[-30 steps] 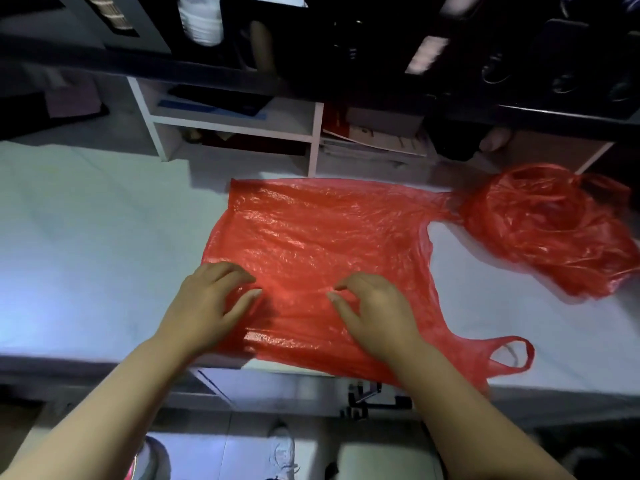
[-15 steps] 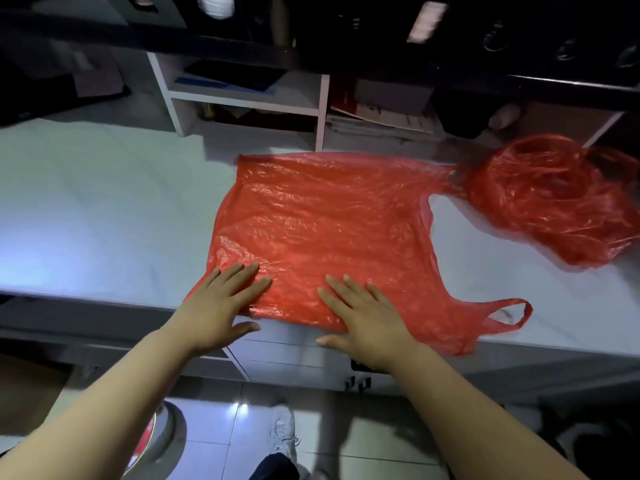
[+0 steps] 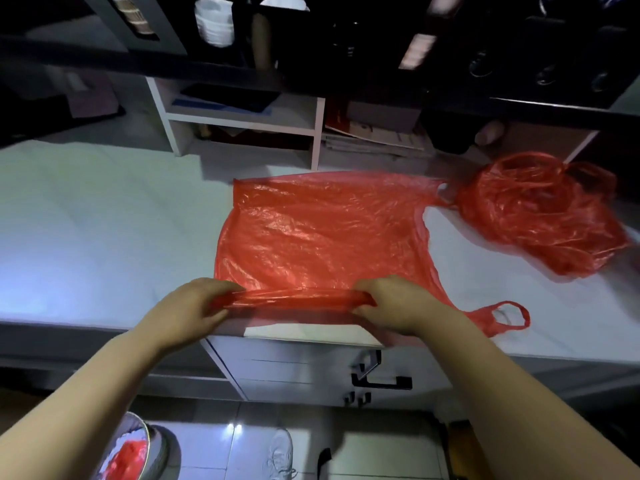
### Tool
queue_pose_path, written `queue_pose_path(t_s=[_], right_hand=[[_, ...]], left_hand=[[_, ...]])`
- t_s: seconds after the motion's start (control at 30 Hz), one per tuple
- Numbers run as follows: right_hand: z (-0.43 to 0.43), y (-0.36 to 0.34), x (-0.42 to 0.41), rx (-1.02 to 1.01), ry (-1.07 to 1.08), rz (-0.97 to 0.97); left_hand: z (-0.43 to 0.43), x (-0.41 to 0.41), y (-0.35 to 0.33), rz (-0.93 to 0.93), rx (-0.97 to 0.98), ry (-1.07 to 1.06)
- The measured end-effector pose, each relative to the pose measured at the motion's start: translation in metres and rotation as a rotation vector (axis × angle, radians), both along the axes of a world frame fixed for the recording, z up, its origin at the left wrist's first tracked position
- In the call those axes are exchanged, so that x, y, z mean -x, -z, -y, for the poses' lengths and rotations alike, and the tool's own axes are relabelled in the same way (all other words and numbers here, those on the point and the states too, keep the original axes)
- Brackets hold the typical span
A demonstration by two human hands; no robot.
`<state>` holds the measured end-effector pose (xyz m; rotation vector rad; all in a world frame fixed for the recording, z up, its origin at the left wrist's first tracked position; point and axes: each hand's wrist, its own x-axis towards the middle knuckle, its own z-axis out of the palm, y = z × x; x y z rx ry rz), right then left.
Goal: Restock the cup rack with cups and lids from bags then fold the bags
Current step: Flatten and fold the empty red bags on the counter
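Note:
A flattened red plastic bag (image 3: pixel 311 233) lies spread on the white counter (image 3: pixel 104 237), its handles pointing right. My left hand (image 3: pixel 188 306) and my right hand (image 3: pixel 398 303) each pinch the bag's near edge, which is lifted off the counter and bunched into a taut strip between them. A second red bag (image 3: pixel 540 213) sits crumpled at the back right, touching the flat bag's far handle. White stacked cups (image 3: pixel 214 20) stand in the dark rack above.
White shelves (image 3: pixel 242 119) with papers and boxes stand behind the counter. Drawers with a black handle (image 3: pixel 381 379) are below the counter's front edge. A bin (image 3: pixel 138 448) with red and white waste sits on the tiled floor at bottom left.
Both hands went from pressing flat on the bag to gripping its near edge and lifting it off the counter.

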<state>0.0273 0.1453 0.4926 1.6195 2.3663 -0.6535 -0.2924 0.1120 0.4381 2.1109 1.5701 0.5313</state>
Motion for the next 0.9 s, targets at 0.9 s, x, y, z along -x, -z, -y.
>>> queue_pose_path(t_s=[0.9], right_hand=[[-0.092,0.031,0.090,-0.286,-0.047,0.111]], left_hand=[[-0.122,0.012,0.005,0.184,0.308,-0.357]])
